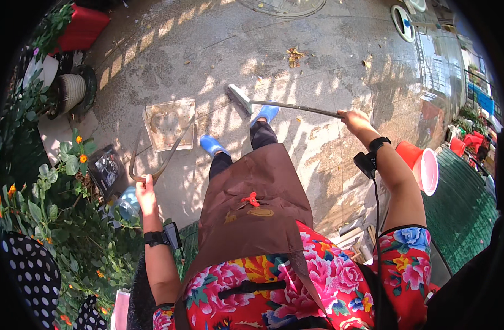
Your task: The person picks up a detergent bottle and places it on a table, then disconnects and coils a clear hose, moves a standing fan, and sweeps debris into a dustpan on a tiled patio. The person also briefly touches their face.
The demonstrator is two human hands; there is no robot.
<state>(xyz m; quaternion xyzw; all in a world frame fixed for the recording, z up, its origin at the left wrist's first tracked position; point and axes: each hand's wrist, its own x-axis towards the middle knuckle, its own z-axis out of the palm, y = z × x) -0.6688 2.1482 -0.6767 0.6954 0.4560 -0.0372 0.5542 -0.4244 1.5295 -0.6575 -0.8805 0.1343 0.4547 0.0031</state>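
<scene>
My left hand (147, 196) grips the bent handle (170, 157) of a long-handled dustpan. Its stained, squarish pan (169, 123) is low over the paved ground, ahead and to the left of my feet; I cannot tell if it touches. My right hand (356, 121) is closed around the end of a broom's metal pole (297, 107). The pale broom head (240, 98), with darker bristles, is at the ground just beyond my blue shoe (268, 111), to the right of the pan. A small heap of dry leaves (294, 57) lies farther out.
Flowering plants (49, 206) crowd my left side, with a ribbed pot (71, 88), a red planter (82, 29) and a black container (107, 171). To the right are a red bucket (417, 165) and green sheeting (458, 206). A round cover (285, 8) is set into the far pavement.
</scene>
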